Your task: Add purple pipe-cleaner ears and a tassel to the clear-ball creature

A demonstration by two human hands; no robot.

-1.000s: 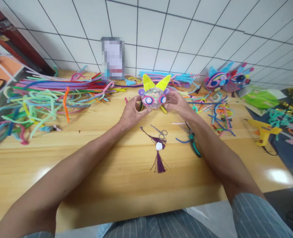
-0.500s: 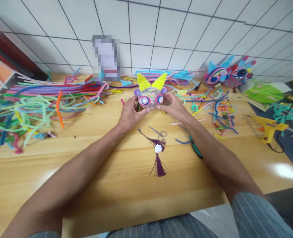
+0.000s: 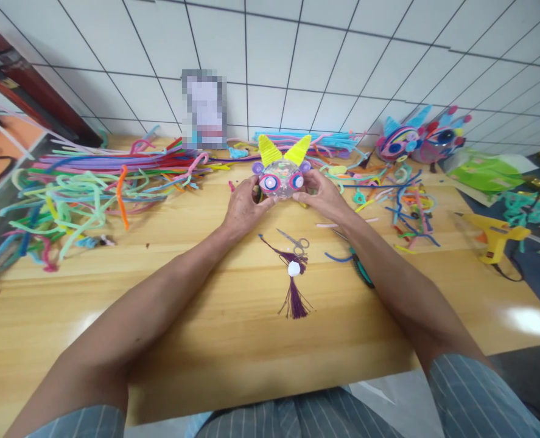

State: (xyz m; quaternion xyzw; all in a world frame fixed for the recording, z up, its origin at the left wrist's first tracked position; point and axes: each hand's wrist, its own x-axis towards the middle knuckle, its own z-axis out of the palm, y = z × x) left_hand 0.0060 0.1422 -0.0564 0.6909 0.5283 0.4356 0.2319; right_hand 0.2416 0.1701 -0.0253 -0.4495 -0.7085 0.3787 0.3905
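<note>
A small clear craft head [image 3: 283, 172] with yellow horns, purple ears and ringed pink, white and blue eyes is held upright between both hands, toward the back of the table. My left hand [image 3: 246, 205] grips its left side, the thumb along the lower edge. On the other side my right hand [image 3: 321, 196] holds it in the same way, fingers partly hidden behind it. Nearer me lie small scissors [image 3: 299, 243] and a dark purple tassel [image 3: 296, 301] with a white disc [image 3: 293, 269]. A green-handled tool [image 3: 362, 272] is partly covered by my right forearm.
Heaps of pipe cleaners [image 3: 91, 194] spread over the left of the wooden table [image 3: 196, 359]. More scraps [image 3: 411, 207] lie at the right, near a yellow glue gun [image 3: 495, 236] with a cable. Two finished-looking craft heads [image 3: 400, 143] stand against the tiled wall [image 3: 333, 55].
The camera view has shifted slightly, so most things sit a little further right. Both hands keep their hold on the craft head, which has hardly moved.
</note>
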